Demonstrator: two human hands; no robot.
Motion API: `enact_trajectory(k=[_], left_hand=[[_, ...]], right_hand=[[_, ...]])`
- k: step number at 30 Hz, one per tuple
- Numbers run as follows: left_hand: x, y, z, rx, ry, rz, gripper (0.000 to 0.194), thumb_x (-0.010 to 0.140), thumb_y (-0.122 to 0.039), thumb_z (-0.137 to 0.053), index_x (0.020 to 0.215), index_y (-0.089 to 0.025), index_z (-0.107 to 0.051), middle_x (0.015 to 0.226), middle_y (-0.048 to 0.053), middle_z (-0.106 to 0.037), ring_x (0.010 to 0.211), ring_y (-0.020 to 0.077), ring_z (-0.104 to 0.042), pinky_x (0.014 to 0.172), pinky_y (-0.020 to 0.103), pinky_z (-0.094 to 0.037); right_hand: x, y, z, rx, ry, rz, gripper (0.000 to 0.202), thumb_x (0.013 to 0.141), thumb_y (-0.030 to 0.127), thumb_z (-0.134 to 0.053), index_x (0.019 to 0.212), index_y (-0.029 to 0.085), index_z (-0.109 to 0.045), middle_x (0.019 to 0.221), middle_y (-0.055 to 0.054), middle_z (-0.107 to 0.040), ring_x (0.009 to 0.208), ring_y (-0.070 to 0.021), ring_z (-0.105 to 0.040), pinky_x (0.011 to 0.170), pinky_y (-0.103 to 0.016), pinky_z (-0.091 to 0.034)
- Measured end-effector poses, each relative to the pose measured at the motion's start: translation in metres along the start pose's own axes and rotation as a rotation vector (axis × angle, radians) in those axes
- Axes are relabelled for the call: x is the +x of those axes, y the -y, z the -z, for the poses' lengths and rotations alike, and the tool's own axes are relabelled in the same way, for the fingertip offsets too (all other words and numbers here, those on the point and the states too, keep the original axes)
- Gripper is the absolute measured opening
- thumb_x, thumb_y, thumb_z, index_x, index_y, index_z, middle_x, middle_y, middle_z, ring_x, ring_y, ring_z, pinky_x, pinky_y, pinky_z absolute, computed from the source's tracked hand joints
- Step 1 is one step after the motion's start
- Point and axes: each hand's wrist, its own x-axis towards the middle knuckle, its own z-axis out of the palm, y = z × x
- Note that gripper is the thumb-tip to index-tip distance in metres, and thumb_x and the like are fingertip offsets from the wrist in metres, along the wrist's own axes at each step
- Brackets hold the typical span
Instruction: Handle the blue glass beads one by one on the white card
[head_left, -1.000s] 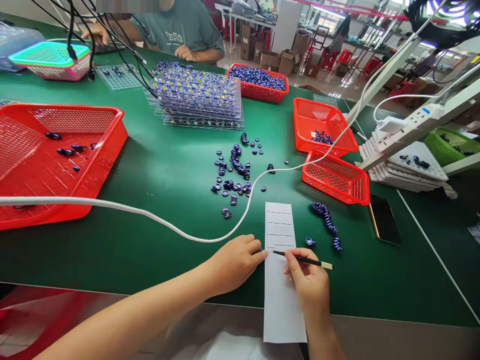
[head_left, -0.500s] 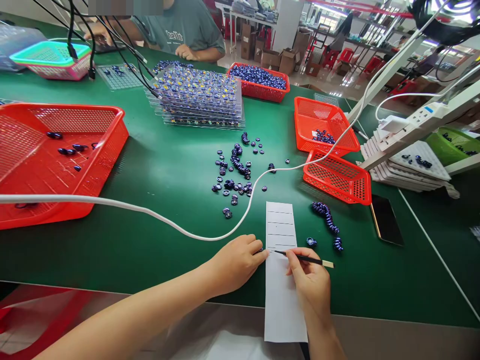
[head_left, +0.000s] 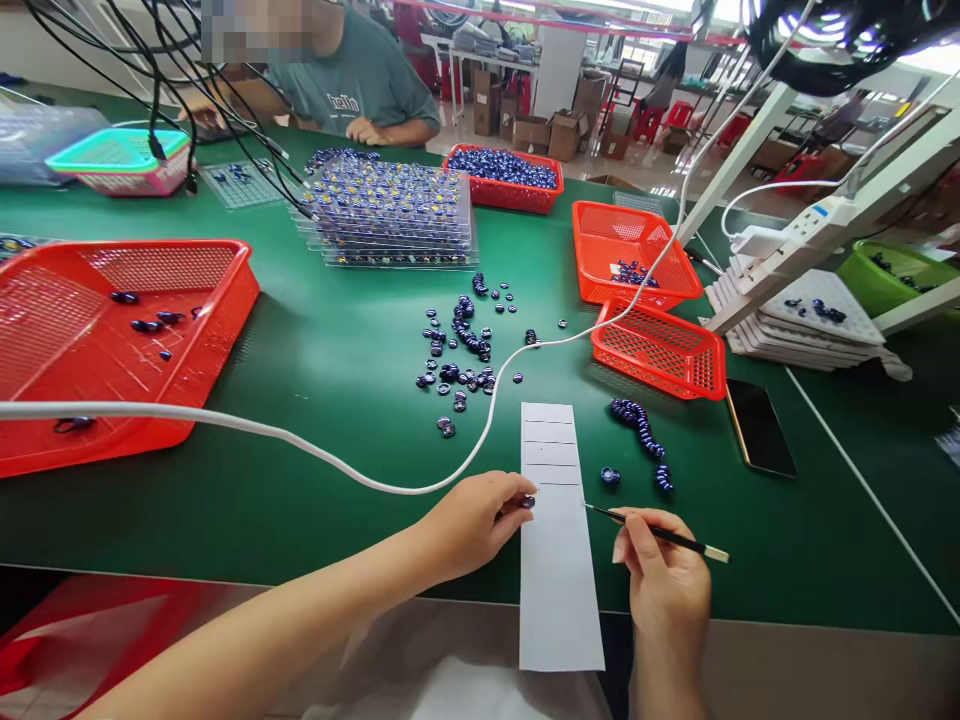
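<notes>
My left hand [head_left: 480, 522] is closed at the left edge of a white paper strip [head_left: 561, 580], with a small dark blue round piece [head_left: 529, 501] pinched between thumb and finger. In my right hand [head_left: 666, 570] is a thin brush [head_left: 679, 539] with a black handle and pale end. Its fine tip is at the strip's right edge, apart from the blue piece. Several black lines cross the upper part of the strip. Beyond it lie scattered blue pieces [head_left: 469, 338]. A curved row of blue pieces [head_left: 643, 432] and a single piece [head_left: 610, 476] lie to the right.
A white cable [head_left: 405, 490] crosses the green table. Red baskets stand at left [head_left: 217, 330] and right [head_left: 660, 350], near a phone [head_left: 761, 428]. Stacked clear trays [head_left: 394, 215] and a full red basket [head_left: 506, 180] are farther back. A co-worker [head_left: 356, 90] sits opposite.
My right hand has moved right with the brush, taking its tip from near my left fingers to the strip's right edge. The blue piece in my left fingers shows more now.
</notes>
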Motion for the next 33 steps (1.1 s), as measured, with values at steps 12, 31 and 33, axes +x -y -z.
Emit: enact_trajectory(k=[12,31,33], left_hand=[[0.047,-0.023,-0.044,-0.56,0.01,0.148,0.01,0.081,-0.022,-0.063,0.085,-0.014,-0.067,0.075,0.003,-0.066,0.066,0.0113,-0.057,0.062,0.022,-0.047],[0.036,-0.007,-0.04,-0.151,0.056,-0.058,0.029,0.083,-0.013,-0.058,0.112,-0.017,-0.06,0.099,0.006,-0.072,0.082,0.0166,-0.069,0.078,0.031,-0.057],[0.035,-0.006,-0.042,-0.079,0.049,-0.105,0.031,0.084,-0.012,-0.057,0.115,-0.017,-0.058,0.099,0.006,-0.072,0.083,0.0176,-0.069,0.078,0.032,-0.057]], right_hand=[[-0.003,-0.004,0.002,0.096,-0.044,0.133,0.016,0.083,0.032,-0.074,0.086,0.019,-0.064,0.086,-0.004,-0.074,0.049,-0.0084,-0.057,0.047,-0.023,-0.043],[-0.01,-0.007,0.004,-0.246,-0.005,0.09,0.024,0.082,0.04,-0.075,0.089,0.018,-0.071,0.073,-0.003,-0.07,0.053,-0.0111,-0.061,0.05,-0.022,-0.052],[-0.012,-0.005,0.003,-0.299,-0.004,0.11,0.024,0.082,0.041,-0.074,0.09,0.018,-0.071,0.074,-0.003,-0.07,0.053,-0.0111,-0.062,0.051,-0.022,-0.053]])
